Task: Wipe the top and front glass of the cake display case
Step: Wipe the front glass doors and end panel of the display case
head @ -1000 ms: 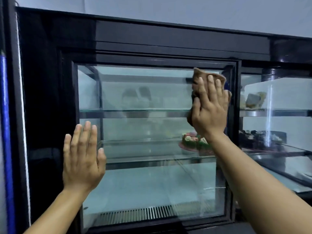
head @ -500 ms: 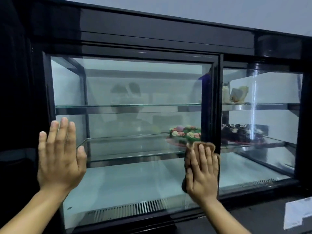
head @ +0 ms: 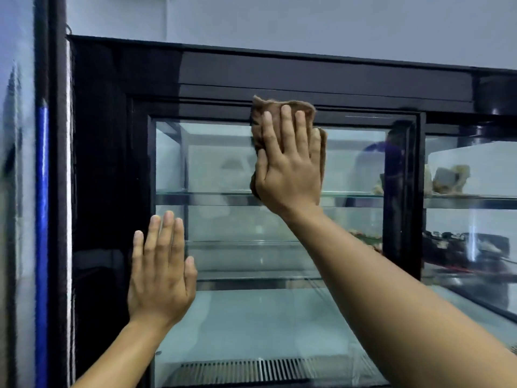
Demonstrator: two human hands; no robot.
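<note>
even, soft light; pale reflections glare on the glass; edges bow, slightly blurred.

A plain pale grey wall fills the top of the view; at far left stands a black upright frame, a bright blue strip just beside it.

Brown cloth; black case frame; blue strip at left; grey wall.
</note>
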